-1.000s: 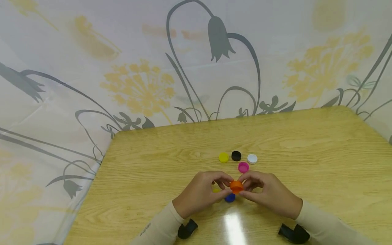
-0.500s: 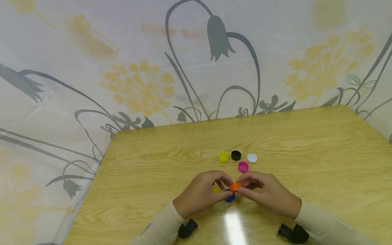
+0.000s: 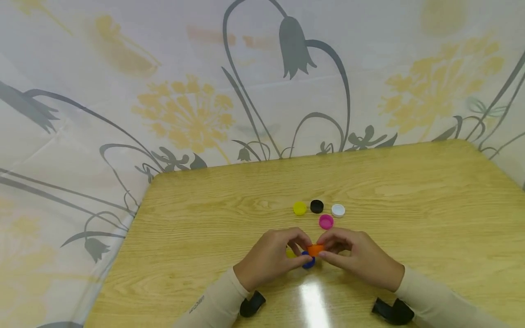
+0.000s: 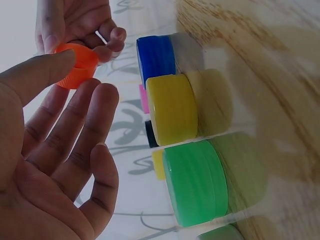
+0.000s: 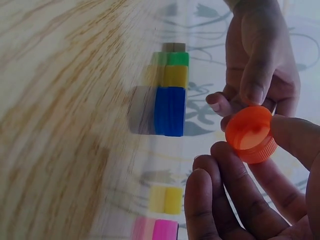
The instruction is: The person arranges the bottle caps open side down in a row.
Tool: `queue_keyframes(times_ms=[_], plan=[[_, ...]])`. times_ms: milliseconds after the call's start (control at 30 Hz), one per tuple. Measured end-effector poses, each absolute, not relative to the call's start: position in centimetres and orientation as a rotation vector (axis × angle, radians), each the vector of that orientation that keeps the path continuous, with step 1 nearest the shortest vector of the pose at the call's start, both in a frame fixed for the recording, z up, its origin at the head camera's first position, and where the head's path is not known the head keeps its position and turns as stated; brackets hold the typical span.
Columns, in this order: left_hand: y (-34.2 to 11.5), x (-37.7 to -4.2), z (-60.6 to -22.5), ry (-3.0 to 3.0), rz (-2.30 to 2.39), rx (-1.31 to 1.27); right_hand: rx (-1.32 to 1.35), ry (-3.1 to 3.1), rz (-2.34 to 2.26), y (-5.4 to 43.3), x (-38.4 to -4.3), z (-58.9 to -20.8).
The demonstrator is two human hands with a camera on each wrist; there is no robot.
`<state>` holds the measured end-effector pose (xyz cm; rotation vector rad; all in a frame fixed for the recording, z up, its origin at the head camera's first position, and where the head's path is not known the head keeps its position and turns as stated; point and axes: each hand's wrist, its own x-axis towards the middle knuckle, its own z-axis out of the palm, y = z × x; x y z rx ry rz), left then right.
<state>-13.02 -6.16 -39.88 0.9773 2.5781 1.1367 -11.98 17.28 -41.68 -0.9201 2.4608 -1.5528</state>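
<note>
Head view is showing the left hand and right hand pinching an orange bottle cap from opposite sides with thumbs and fingers, above the wooden tabletop, probably so both are steadying and turning it. The blue cap, near yellow cap and green cap are standing close by, likely for easy reach; the pink cap is lying farther off. Compared with a second ago, the orange bottle cap's outer side, rather than its hollow, is facing the head camera; the loose caps are staying put.
</note>
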Motion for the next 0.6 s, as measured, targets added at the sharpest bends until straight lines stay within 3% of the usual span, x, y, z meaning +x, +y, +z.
queue_keyframes(times_ms=[600], plan=[[-6.02, -13.1, -40.1, 2.584, 1.152, 0.94, -0.983, 2.512, -1.59, 17.31, -12.06, -42.14]])
